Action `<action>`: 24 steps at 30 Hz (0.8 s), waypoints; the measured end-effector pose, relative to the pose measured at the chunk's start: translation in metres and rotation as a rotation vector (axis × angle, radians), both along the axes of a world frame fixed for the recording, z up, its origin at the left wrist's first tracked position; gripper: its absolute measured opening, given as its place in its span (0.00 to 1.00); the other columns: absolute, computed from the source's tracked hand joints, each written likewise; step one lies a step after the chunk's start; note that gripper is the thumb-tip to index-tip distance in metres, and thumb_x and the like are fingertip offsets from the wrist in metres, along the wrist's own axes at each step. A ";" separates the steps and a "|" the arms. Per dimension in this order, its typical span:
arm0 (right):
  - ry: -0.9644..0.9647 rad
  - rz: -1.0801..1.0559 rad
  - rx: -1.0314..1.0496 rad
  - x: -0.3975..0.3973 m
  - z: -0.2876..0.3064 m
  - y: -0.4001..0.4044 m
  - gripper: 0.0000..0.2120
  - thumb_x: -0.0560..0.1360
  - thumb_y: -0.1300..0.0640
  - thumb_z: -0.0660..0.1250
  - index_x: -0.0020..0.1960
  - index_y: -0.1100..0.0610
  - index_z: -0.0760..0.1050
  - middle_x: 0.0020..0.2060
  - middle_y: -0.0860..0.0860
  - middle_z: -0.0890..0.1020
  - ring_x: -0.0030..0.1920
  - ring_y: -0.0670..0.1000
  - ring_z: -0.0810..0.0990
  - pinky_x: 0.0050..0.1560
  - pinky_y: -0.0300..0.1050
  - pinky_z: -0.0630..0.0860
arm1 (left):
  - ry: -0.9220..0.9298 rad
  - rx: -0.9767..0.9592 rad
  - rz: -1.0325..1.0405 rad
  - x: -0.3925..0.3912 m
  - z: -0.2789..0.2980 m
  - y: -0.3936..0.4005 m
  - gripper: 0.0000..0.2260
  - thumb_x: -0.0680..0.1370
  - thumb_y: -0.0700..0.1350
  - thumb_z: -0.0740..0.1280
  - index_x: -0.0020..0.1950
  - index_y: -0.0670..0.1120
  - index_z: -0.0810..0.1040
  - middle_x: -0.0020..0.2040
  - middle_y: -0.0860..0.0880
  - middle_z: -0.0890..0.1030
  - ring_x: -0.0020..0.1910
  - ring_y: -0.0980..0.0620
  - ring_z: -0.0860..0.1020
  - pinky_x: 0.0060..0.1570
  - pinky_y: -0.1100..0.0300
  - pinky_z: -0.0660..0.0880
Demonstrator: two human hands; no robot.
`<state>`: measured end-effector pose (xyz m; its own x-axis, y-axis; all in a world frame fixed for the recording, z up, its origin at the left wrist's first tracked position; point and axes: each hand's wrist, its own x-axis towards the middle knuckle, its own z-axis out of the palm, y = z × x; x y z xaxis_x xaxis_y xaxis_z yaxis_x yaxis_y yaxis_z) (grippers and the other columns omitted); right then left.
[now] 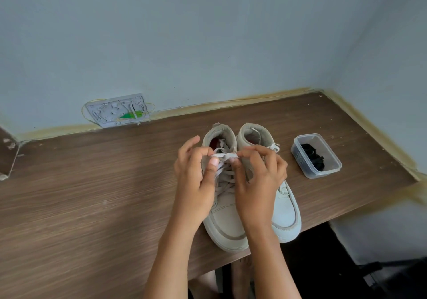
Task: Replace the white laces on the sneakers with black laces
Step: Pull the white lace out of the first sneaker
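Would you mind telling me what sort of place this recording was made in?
Probably a corner of a home room: a wood-grain desk fitted against pale painted walls, with an open cable junction box mounted low on the wall.

We see a brown wood-grain table [92, 194] set into the corner of pale walls, its far and right edges lined with yellowish tape. On it stand two white sneakers [231, 215] side by side, touching, toes toward the near edge, and to their right, a little apart, sits a clear plastic container [300, 157] holding black laces [313, 157]. At the far left edge, a grey wall box [116, 110] with a green connector meets the tabletop.
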<state>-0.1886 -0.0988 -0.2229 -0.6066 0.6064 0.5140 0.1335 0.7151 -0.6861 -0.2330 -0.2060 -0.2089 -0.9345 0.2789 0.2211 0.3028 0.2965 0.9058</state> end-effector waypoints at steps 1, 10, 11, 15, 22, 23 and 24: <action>0.003 -0.012 -0.009 0.001 -0.001 0.002 0.08 0.78 0.47 0.65 0.52 0.50 0.79 0.55 0.45 0.76 0.59 0.46 0.63 0.63 0.50 0.63 | -0.056 0.015 -0.010 0.000 0.001 0.000 0.06 0.77 0.55 0.58 0.49 0.57 0.72 0.70 0.54 0.64 0.69 0.56 0.62 0.61 0.77 0.53; 0.055 -0.019 -0.226 0.006 0.009 0.004 0.07 0.79 0.48 0.61 0.53 0.46 0.76 0.52 0.33 0.71 0.56 0.46 0.66 0.61 0.30 0.55 | -0.585 0.718 -0.057 0.005 0.036 -0.007 0.23 0.74 0.58 0.59 0.61 0.46 0.78 0.63 0.58 0.79 0.64 0.65 0.72 0.70 0.60 0.60; 0.067 -0.017 -0.252 0.006 0.010 0.004 0.05 0.80 0.48 0.62 0.53 0.45 0.76 0.52 0.33 0.71 0.56 0.46 0.66 0.61 0.34 0.58 | -0.605 0.763 -0.041 0.003 0.037 -0.008 0.24 0.73 0.58 0.60 0.62 0.46 0.77 0.63 0.57 0.79 0.66 0.62 0.72 0.73 0.55 0.59; 0.136 -0.072 -0.282 0.009 0.014 0.004 0.05 0.81 0.49 0.60 0.51 0.39 0.72 0.51 0.34 0.73 0.55 0.42 0.68 0.63 0.53 0.65 | -0.644 0.973 0.039 0.001 0.043 -0.014 0.15 0.73 0.56 0.62 0.54 0.50 0.79 0.64 0.53 0.79 0.67 0.55 0.73 0.72 0.51 0.62; 0.365 -0.156 -0.626 0.011 0.014 0.020 0.08 0.79 0.44 0.62 0.50 0.44 0.78 0.52 0.51 0.80 0.55 0.56 0.78 0.57 0.61 0.76 | -0.712 1.141 0.222 -0.011 0.040 -0.026 0.11 0.82 0.55 0.57 0.53 0.53 0.76 0.63 0.55 0.79 0.65 0.54 0.74 0.69 0.52 0.66; 0.409 -0.175 -0.697 0.011 0.016 0.022 0.07 0.80 0.47 0.63 0.50 0.47 0.78 0.51 0.52 0.81 0.54 0.55 0.80 0.57 0.57 0.77 | -0.725 1.182 0.251 -0.011 0.040 -0.027 0.10 0.82 0.54 0.57 0.53 0.54 0.76 0.63 0.55 0.80 0.64 0.54 0.74 0.68 0.53 0.66; 0.456 -0.203 -0.773 0.011 0.018 0.024 0.07 0.81 0.51 0.63 0.49 0.51 0.79 0.49 0.51 0.82 0.53 0.52 0.81 0.56 0.52 0.78 | -0.734 1.221 0.283 -0.011 0.040 -0.029 0.09 0.82 0.54 0.58 0.53 0.54 0.76 0.62 0.56 0.80 0.63 0.54 0.74 0.67 0.53 0.67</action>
